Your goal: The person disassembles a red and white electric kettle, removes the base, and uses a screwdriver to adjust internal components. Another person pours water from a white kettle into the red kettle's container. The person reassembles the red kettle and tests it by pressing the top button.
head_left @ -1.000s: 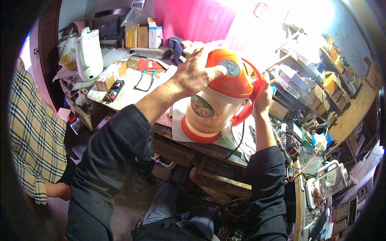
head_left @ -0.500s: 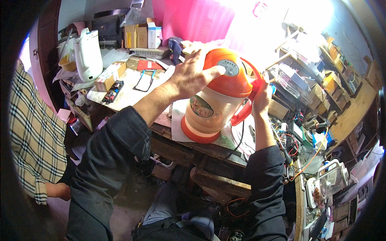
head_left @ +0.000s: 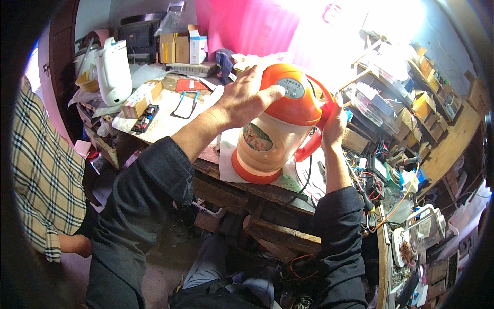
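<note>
Over the workbench [head_left: 210, 155], the left hand [head_left: 248, 99] spreads flat against an orange-lidded jug [head_left: 280, 135]. The right hand [head_left: 334, 122] curls round its handle [head_left: 310, 148].

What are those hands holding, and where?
The orange-and-cream jug: the right hand holds its orange handle; the left hand lies spread against its orange top.

The left forearm [head_left: 199, 132] slants up and right to the spread left hand [head_left: 248, 99], thumb extended; the right forearm [head_left: 337, 170] stands nearly upright, right hand [head_left: 335, 123] partly hidden.
</note>
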Action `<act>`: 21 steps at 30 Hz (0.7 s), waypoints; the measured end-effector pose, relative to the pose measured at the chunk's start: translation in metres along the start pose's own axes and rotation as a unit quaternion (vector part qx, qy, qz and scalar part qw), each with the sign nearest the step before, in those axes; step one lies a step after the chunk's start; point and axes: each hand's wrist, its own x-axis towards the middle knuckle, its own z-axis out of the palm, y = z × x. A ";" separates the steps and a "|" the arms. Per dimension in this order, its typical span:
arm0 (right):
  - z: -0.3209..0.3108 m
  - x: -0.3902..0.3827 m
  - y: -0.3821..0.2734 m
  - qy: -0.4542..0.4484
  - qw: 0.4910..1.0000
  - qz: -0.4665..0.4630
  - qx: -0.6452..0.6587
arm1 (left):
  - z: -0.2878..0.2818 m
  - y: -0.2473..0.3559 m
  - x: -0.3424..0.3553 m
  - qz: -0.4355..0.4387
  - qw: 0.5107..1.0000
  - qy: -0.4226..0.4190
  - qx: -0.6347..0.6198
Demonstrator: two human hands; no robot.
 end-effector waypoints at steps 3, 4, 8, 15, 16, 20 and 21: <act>-0.003 0.004 0.005 0.000 1.000 -0.020 -0.018 | 0.000 -0.002 0.001 0.016 1.000 0.009 0.017; -0.003 0.005 0.007 0.000 0.999 -0.029 -0.027 | 0.001 -0.003 0.001 0.020 1.000 0.007 0.007; -0.006 0.007 0.011 -0.017 0.999 -0.040 -0.021 | 0.001 -0.004 0.001 0.011 1.000 0.005 0.000; -0.005 0.006 0.010 -0.002 0.999 -0.035 -0.029 | 0.001 -0.002 0.001 0.017 0.999 0.009 0.029; -0.005 0.006 0.010 -0.004 0.999 -0.040 -0.033 | 0.000 -0.002 0.001 0.018 1.000 0.004 0.015; -0.005 0.005 0.009 -0.004 0.999 -0.040 -0.033 | 0.000 -0.002 0.001 0.011 1.000 -0.007 0.001; -0.005 0.004 0.009 -0.004 0.998 -0.045 -0.038 | 0.001 -0.002 0.002 0.013 1.000 -0.005 0.004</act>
